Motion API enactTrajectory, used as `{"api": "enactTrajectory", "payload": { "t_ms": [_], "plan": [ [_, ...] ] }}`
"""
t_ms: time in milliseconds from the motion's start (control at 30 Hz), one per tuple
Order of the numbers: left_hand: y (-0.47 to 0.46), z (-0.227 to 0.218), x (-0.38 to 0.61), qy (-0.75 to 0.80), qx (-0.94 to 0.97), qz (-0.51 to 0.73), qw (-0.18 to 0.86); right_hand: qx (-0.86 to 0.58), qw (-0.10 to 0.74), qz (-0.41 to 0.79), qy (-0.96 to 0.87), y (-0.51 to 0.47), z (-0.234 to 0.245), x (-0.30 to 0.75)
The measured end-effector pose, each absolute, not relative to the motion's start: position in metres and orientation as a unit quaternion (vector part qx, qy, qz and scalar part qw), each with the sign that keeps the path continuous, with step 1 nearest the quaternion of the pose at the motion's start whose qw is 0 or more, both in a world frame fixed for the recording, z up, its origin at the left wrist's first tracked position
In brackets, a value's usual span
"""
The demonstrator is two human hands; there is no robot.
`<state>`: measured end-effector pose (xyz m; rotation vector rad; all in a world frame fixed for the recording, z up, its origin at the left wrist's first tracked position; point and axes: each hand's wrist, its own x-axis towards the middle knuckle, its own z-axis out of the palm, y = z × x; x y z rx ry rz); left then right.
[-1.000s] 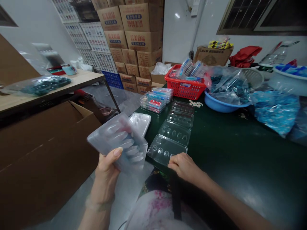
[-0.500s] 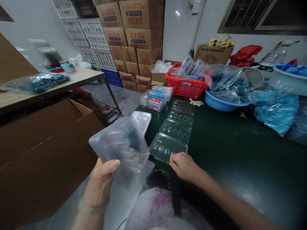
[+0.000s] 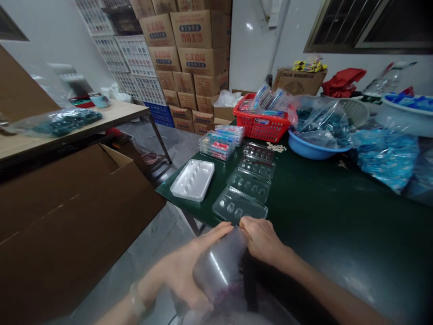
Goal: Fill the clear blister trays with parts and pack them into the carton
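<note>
My left hand (image 3: 189, 266), blurred by motion, is wrapped around a stack of clear plastic trays (image 3: 219, 266) held in front of my body. The stack looks curved and catches a bright reflection. My right hand (image 3: 259, 234) is closed at the stack's upper edge; whatever lies between its fingertips is hidden. Just beyond it, a clear molded tray (image 3: 238, 203) lies on the green table. Behind that, several similar clear trays (image 3: 250, 183) run away from me in an overlapping row. To their left sits a white molded tray (image 3: 193, 180) with a line of bumps.
Filled clear packs (image 3: 218, 144) are stacked beyond the white tray. Farther back stand a red basket (image 3: 262, 124) and a blue basin (image 3: 316, 146) holding bagged items. A large cardboard box (image 3: 67, 225) fills the left side, below a wooden table (image 3: 118, 106).
My left hand has swung right and down with the tray stack, bringing it against my right hand. The white tray is now uncovered. My right hand has barely moved.
</note>
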<state>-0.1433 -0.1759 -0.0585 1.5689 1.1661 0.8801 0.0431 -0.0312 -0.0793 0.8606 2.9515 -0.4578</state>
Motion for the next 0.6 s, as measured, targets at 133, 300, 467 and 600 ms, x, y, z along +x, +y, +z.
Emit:
{"api": "enactTrajectory", "payload": {
  "t_ms": [133,300,467,600],
  "plan": [
    [-0.170,-0.068,-0.147,0.458,0.678,0.325,0.475,0.271,0.011,-0.168,0.948,-0.029,-0.080,0.045],
    [-0.168,-0.069,-0.149,0.456,0.678,0.316,0.482,0.262,-0.019,-0.209,0.942,-0.026,-0.080,0.048],
    [-0.168,-0.069,-0.148,0.458,0.678,0.319,0.479,0.273,-0.034,-0.245,0.930,-0.024,-0.075,0.047],
    [-0.170,-0.062,-0.144,0.465,0.647,0.358,0.486,0.279,-0.046,-0.264,0.922,-0.022,-0.069,0.046]
  ]
}}
